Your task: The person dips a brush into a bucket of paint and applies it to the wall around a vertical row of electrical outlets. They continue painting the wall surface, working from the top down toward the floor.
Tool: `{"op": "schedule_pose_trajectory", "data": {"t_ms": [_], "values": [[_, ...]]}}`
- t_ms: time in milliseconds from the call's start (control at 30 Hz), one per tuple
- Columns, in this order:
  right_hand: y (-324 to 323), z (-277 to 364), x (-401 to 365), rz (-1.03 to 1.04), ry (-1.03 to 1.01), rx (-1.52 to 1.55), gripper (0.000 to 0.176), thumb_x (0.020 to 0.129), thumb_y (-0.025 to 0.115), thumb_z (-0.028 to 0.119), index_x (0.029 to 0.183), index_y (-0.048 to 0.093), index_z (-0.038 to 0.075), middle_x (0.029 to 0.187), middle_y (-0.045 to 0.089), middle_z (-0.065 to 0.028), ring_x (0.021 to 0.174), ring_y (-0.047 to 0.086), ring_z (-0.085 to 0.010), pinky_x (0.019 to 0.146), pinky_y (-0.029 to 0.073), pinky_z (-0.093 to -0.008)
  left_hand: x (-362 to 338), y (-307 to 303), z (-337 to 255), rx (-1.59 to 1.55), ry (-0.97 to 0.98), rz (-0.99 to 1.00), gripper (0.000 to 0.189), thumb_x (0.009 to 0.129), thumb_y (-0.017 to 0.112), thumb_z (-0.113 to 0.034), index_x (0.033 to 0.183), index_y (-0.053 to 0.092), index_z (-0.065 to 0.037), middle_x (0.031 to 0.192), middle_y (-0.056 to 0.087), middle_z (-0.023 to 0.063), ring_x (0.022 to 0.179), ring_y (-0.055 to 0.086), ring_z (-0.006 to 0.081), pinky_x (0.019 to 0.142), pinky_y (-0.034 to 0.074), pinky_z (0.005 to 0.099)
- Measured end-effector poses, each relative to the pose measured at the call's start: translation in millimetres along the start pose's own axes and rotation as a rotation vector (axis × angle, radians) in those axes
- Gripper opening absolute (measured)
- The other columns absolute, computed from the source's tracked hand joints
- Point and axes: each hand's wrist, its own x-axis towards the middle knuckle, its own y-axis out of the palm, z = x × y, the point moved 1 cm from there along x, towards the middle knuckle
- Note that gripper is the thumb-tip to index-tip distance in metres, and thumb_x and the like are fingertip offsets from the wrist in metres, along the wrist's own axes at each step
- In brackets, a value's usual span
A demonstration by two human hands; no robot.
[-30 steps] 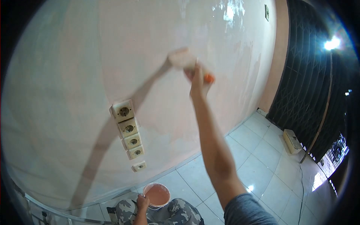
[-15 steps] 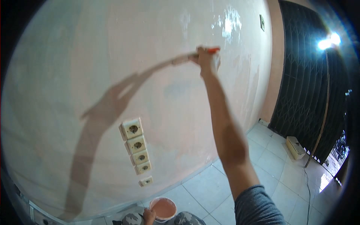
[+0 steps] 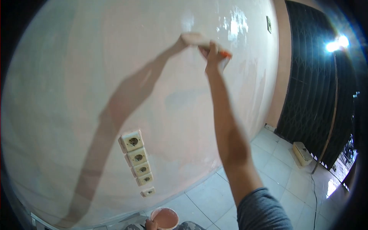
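Note:
My right hand (image 3: 215, 58) is closed round the orange handle of a wide paintbrush (image 3: 193, 38). The arm is stretched out to the wall (image 3: 57, 99), and the pale bristles lie against it at upper middle. Wet, shiny streaks show on the wall to the right of the brush. Low in the view, my left hand (image 3: 151, 225) grips the rim of a small bucket (image 3: 177, 221) between my knees. Pinkish paint (image 3: 165, 218) fills part of it.
A column of several sockets (image 3: 138, 157) sticks out of the wall. A light switch (image 3: 268, 24) sits far right. A yellowish box (image 3: 302, 153) and a pole (image 3: 329, 130) with a bright lamp (image 3: 337, 43) stand by a dark folding gate (image 3: 306, 92). A cable (image 3: 314, 199) crosses the tiles.
My right hand has turned and moved slightly down and right, while the brush bristles have swung upward on the wall. My left hand stays at the bucket, and the view has shifted a little.

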Motion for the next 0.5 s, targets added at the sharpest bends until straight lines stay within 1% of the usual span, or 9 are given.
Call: {"op": "schedule_pose_trajectory", "data": {"t_ms": [67, 133, 167, 200, 267, 333, 400, 433, 500], "values": [[-61.6, 11.1, -68.9, -0.027, 0.148, -0.102, 0.022, 0.085, 0.064, 0.009, 0.096, 0.055, -0.008, 0.098, 0.060, -0.0190, 0.083, 0.065, -0.0273, 0.072, 0.063, -0.0415, -6.5, 1.0, 4.4, 0.040, -0.018, 0.027, 0.041, 0.098, 0.043, -0.026, 0.129, 0.049, 0.001, 0.133, 0.052, 0.0154, 0.114, 0.057, 0.0298, 0.102, 0.043, 0.0370], [-85.7, 31.9, -92.4, -0.024, 0.185, -0.161, 0.021, 0.086, 0.064, 0.009, 0.096, 0.056, -0.008, 0.098, 0.060, -0.0188, 0.084, 0.065, -0.0274, 0.073, 0.063, -0.0417, -21.8, -7.1, -5.6, -0.173, 0.114, -0.127, 0.045, 0.081, 0.054, -0.025, 0.108, 0.053, 0.011, 0.101, 0.062, 0.0321, 0.101, 0.061, 0.0439, 0.088, 0.048, 0.0480], [-92.3, 39.6, -95.1, -0.015, 0.220, -0.229, 0.020, 0.087, 0.063, 0.009, 0.095, 0.056, -0.008, 0.097, 0.060, -0.0186, 0.085, 0.064, -0.0275, 0.074, 0.063, -0.0420, -27.8, -10.8, -9.4, -0.161, 0.135, -0.110, 0.046, 0.081, 0.054, -0.027, 0.107, 0.054, 0.011, 0.103, 0.062, 0.0325, 0.101, 0.061, 0.0447, 0.090, 0.047, 0.0486], [-89.0, 41.9, -86.2, -0.022, 0.214, -0.228, 0.020, 0.087, 0.063, 0.009, 0.095, 0.056, -0.008, 0.097, 0.060, -0.0186, 0.085, 0.064, -0.0275, 0.074, 0.063, -0.0420, -35.8, -13.4, -11.3, -0.154, 0.141, -0.112, 0.046, 0.081, 0.054, -0.027, 0.107, 0.054, 0.011, 0.103, 0.062, 0.0325, 0.101, 0.061, 0.0447, 0.090, 0.047, 0.0486], [-59.7, 38.2, -38.8, 0.025, 0.094, -0.113, 0.019, 0.087, 0.063, 0.008, 0.096, 0.056, -0.008, 0.098, 0.060, -0.0186, 0.087, 0.064, -0.0279, 0.073, 0.063, -0.0411, -44.7, -20.3, -21.7, -0.111, 0.083, -0.120, 0.047, 0.080, 0.053, -0.027, 0.108, 0.054, 0.011, 0.105, 0.061, 0.0337, 0.102, 0.060, 0.0457, 0.090, 0.046, 0.0492], [-14.0, 35.0, 9.9, -0.011, -0.012, 0.053, 0.019, 0.086, 0.063, 0.006, 0.096, 0.056, -0.009, 0.098, 0.060, -0.0186, 0.088, 0.065, -0.0283, 0.073, 0.063, -0.0401, -35.0, -12.7, -11.1, -0.111, 0.092, -0.146, 0.047, 0.079, 0.053, -0.026, 0.108, 0.054, 0.011, 0.106, 0.061, 0.0341, 0.102, 0.059, 0.0461, 0.090, 0.046, 0.0494], [28.5, 43.3, 40.2, 0.007, -0.074, 0.045, 0.018, 0.085, 0.063, 0.005, 0.094, 0.056, -0.009, 0.098, 0.061, -0.0182, 0.085, 0.065, -0.0253, 0.072, 0.064, -0.0373, -22.0, -14.6, -15.8, -0.112, 0.097, -0.173, 0.047, 0.078, 0.053, -0.026, 0.108, 0.054, 0.011, 0.107, 0.060, 0.0345, 0.103, 0.059, 0.0466, 0.091, 0.046, 0.0496], [38.6, 47.1, 46.9, 0.006, -0.073, 0.050, 0.018, 0.085, 0.063, 0.005, 0.094, 0.056, -0.009, 0.098, 0.061, -0.0182, 0.085, 0.065, -0.0253, 0.072, 0.064, -0.0373, -16.2, -15.7, -19.4, -0.125, 0.097, -0.180, 0.047, 0.079, 0.053, -0.026, 0.108, 0.054, 0.011, 0.106, 0.060, 0.0346, 0.102, 0.059, 0.0467, 0.091, 0.046, 0.0497], [48.2, 47.5, 52.4, -0.061, 0.062, -0.160, 0.018, 0.084, 0.062, 0.005, 0.094, 0.056, -0.009, 0.095, 0.062, -0.0170, 0.079, 0.066, -0.0223, 0.068, 0.064, -0.0334, -8.3, -15.3, -23.7, -0.149, 0.090, -0.188, 0.047, 0.079, 0.052, -0.026, 0.108, 0.054, 0.011, 0.106, 0.060, 0.0347, 0.102, 0.059, 0.0469, 0.091, 0.046, 0.0499]]}}
